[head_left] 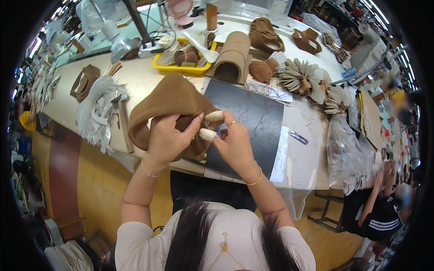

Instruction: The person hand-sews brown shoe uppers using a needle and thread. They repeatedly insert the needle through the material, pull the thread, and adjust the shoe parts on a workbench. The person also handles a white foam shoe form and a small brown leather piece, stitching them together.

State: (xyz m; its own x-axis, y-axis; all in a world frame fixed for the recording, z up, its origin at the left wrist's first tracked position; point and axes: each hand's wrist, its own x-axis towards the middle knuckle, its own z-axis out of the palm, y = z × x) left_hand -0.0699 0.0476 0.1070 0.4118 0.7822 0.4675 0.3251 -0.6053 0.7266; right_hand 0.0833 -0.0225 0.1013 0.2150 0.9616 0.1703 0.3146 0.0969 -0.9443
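A brown suede-like shoe upper point(174, 95) is held up over the near edge of the table. My left hand point(168, 135) is closed on it, fingers inside its opening and thumb on the edge. At the upper's right edge, close to my left fingertips, my right hand point(233, 142) is closed in a pinch. Pale wraps cover my right thumb and index finger. Any needle or thread between those fingertips is too small to make out. Below the hands lies a dark cutting mat point(246, 122). Small thread snips point(298, 137) rest to its right.
A yellow tray point(184, 69) and a curved brown form point(233, 56) stand behind the mat. White strips point(100, 110) lie at left. Fanned pale pieces point(300, 76) and a clear plastic bag point(348, 149) are at right. Another person point(375, 210) sits at the far right.
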